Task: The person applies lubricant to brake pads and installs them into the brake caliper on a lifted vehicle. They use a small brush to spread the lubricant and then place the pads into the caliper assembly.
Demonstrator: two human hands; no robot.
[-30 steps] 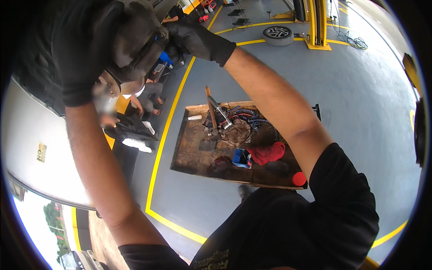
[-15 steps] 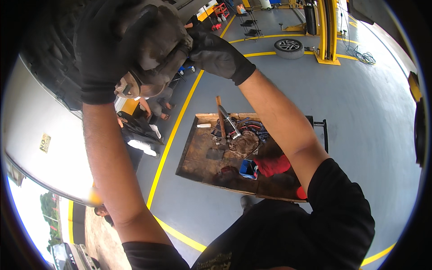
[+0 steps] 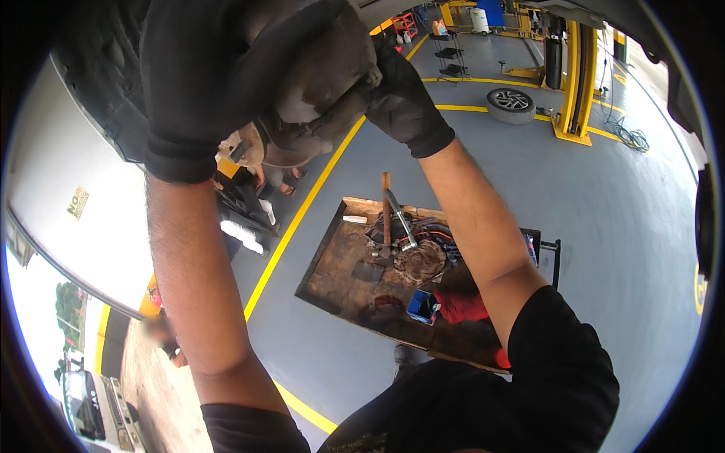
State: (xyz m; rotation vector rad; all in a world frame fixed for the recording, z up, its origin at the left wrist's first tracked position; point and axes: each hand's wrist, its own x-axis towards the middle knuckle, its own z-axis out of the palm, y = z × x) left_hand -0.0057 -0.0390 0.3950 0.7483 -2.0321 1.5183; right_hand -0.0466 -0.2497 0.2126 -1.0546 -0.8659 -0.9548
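Note:
Both my gloved hands are raised at a dark, dirty brake caliper (image 3: 321,83) at the upper left, under the vehicle's wheel arch. My left hand (image 3: 200,83), in a black glove, reaches over its left side with fingers closed across it. On the caliper's right edge, my right hand (image 3: 404,102) is closed, its fingertips partly hidden behind the part. Below and left of the caliper shows a rusty, rounded metal part (image 3: 245,143). A black tyre (image 3: 98,83) lies left of my left hand.
Below my arms stands a wooden-topped cart (image 3: 321,283) carrying a hammer (image 3: 386,211), a ratchet (image 3: 400,219), a brown rag (image 3: 420,262), a blue box (image 3: 423,306) and red cloth (image 3: 462,308). A wheel (image 3: 510,104) lies near the yellow lift post (image 3: 578,83). People (image 3: 249,215) are at the left.
The view has shifted, so the floor and cart sit lower and further right. The caliper and my right hand have moved right in the picture; both hands stay on the caliper.

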